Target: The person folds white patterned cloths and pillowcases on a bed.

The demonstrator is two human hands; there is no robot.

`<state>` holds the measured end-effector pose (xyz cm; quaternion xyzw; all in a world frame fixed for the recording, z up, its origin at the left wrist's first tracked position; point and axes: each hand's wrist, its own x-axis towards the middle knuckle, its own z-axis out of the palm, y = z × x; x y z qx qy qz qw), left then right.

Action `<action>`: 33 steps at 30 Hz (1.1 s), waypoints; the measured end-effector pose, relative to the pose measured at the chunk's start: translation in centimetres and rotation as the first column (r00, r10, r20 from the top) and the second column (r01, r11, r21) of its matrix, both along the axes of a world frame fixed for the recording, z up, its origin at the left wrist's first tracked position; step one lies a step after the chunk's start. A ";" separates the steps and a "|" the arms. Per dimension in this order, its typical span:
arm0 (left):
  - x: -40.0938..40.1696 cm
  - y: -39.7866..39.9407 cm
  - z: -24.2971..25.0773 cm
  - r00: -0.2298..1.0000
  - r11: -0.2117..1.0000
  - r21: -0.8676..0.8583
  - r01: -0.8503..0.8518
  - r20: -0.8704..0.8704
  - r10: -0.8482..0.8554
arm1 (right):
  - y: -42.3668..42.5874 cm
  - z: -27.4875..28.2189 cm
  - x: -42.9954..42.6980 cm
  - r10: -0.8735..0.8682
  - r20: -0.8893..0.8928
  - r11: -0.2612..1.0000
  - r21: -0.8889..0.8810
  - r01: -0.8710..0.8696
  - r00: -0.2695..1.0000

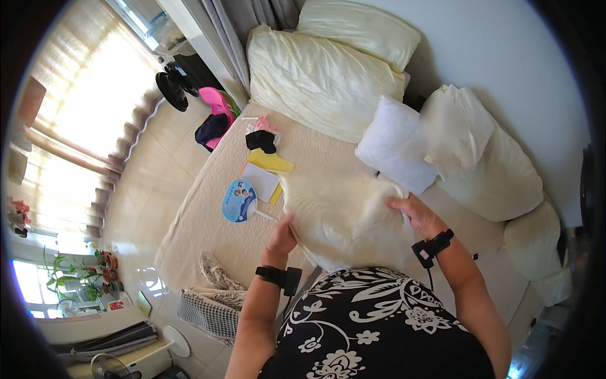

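A cream-coloured cloth [348,222], blurred in places, hangs spread between both hands close to the body. My left hand [283,234] grips its left edge, thumb on top. The right edge is pinched in my right hand [413,212], where the fabric bunches. Just left of my left hand, on the bed, lie a blue hand fan [240,201] with a white handle, a white sheet of paper [261,181] and a yellow sheet [273,161]. Beyond the cloth, a white pillow [395,142] rests near my right hand.
Large cream-covered bundles [326,80] stand at the bed's head [203,203]. More covered bundles [492,166] lie on the right, beside the wall. Small black cloth [260,141] lies near the papers. A patterned cloth [210,308] hangs by the bed's near corner, and a pink chair [218,109] stands beyond the bed.
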<state>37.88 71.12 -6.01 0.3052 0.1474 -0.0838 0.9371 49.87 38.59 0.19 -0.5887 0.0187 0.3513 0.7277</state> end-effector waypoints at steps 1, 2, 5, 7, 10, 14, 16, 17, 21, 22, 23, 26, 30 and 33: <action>0.9 0.2 0.5 1.000 1.000 -0.003 0.012 -0.002 -0.012 | -0.4 0.3 0.4 -0.012 -0.002 1.000 -0.003 0.012 1.000; 2.0 0.6 1.2 0.992 0.973 0.194 0.125 -0.042 -0.119 | -1.1 0.6 0.9 -0.059 0.016 0.998 0.016 0.058 0.998; 4.2 -0.1 2.5 0.987 0.931 0.334 0.150 -0.112 -0.119 | -3.0 0.7 1.8 -0.171 -0.004 0.983 0.064 0.171 0.985; 4.9 -0.4 1.9 0.992 0.894 0.433 0.119 -0.096 -0.085 | -4.4 -0.2 1.8 -0.223 0.101 0.971 0.115 0.211 0.970; 5.0 -1.3 0.0 0.991 0.811 0.579 0.085 -0.135 -0.007 | -6.1 -0.2 -0.1 -0.225 0.151 0.953 -0.170 0.249 0.963; 5.6 -3.5 0.2 1.000 0.697 0.717 -0.012 0.001 0.016 | -8.1 -0.9 -3.0 -0.226 0.327 0.961 -0.077 0.264 0.918; 6.7 -4.3 2.5 0.969 0.506 0.861 0.052 0.079 -0.235 | -9.1 0.2 -3.9 0.047 0.458 0.917 -0.372 0.144 0.888; 7.2 -4.7 3.5 0.887 0.279 0.960 0.032 0.101 -0.451 | -9.7 0.8 -4.2 0.356 0.460 0.760 -0.649 0.035 0.814; 8.2 -7.0 4.4 0.739 -0.099 0.995 -0.029 -0.045 -0.672 | -12.5 1.4 -4.4 0.610 0.322 0.387 -0.918 0.082 0.724; 8.7 -7.5 4.7 0.754 -0.146 0.988 -0.051 -0.058 -0.655 | -13.6 2.2 -4.2 0.565 0.496 0.453 -0.854 0.254 0.659; 9.6 -8.0 4.9 0.771 -0.194 0.978 -0.073 -0.068 -0.634 | -14.7 3.0 -3.7 0.512 0.651 0.510 -0.755 0.412 0.560; 13.8 -10.7 7.3 0.701 -0.155 0.885 -0.438 0.229 -0.675 | -18.0 4.5 -1.3 0.268 0.803 0.683 -0.548 0.483 0.533; 20.2 -17.0 14.0 0.537 0.000 0.707 -0.707 0.536 -0.651 | -24.0 7.8 5.3 0.098 0.867 0.592 -0.445 0.672 0.488; 22.9 -21.2 20.5 0.438 0.088 0.575 -0.813 0.705 -0.559 | -27.0 12.5 11.4 0.004 0.975 0.520 -0.191 0.832 0.221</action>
